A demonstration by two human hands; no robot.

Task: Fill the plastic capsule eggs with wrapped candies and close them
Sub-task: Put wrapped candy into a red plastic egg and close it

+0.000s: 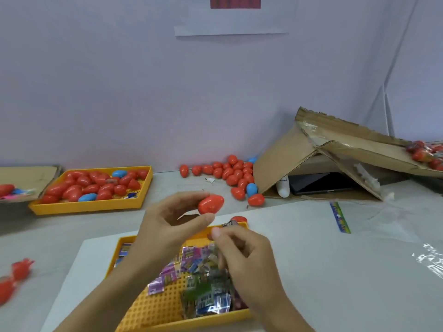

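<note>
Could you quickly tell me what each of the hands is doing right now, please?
Left hand: pinches a closed red capsule egg at its fingertips.
Right hand: fingers curled above the candy tray; whether it holds anything cannot be told.

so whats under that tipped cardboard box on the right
Under the tipped cardboard box, a white bottle-like thing and a flat dark object show. The box flaps cover whatever lies further back.

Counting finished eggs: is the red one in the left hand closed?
Closed, it seems: the red egg in the left hand shows a whole shell, no gap.
</note>
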